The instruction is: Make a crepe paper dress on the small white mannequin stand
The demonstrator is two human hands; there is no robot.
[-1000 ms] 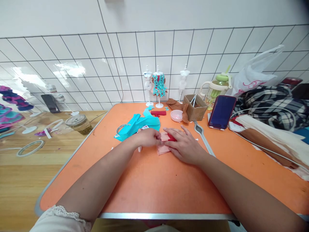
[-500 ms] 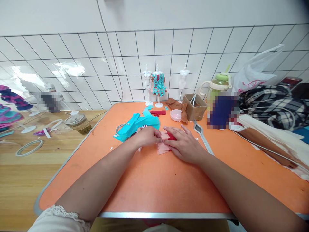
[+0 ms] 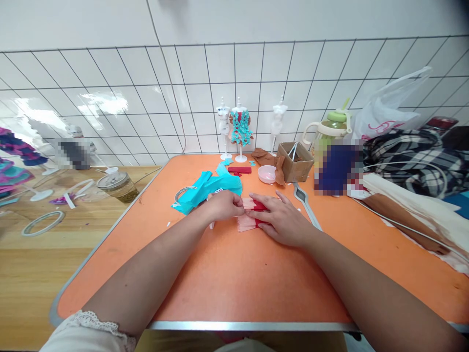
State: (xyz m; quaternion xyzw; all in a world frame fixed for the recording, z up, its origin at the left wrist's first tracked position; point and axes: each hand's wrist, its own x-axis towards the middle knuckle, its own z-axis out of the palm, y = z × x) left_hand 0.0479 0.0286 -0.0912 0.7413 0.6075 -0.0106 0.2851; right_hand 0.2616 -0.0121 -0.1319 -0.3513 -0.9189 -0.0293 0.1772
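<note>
A small piece of pink crepe paper (image 3: 246, 222) with a red strip (image 3: 259, 206) on it lies on the orange table (image 3: 234, 274). My left hand (image 3: 222, 205) is closed, pinching the left edge of the pink paper. Fingers stretched flat, my right hand (image 3: 282, 220) presses down on the paper and the red strip. Turquoise crepe paper (image 3: 208, 188) lies just behind my left hand, next to a tape ring (image 3: 182, 193).
At the back stand three small white mannequins (image 3: 240, 128), a pink bowl (image 3: 267, 174), a cardboard box (image 3: 296, 162), a green jug (image 3: 331, 128) and a blurred phone (image 3: 337, 168). A metal tool (image 3: 306, 203) lies right of my hand. Plaid cloth (image 3: 414, 156) and a cable fill the right side. A jar (image 3: 117, 187) sits on the wooden table at left.
Both hands have shifted slightly along the pink paper; more red strip shows between my fingers. Nothing else has moved.
</note>
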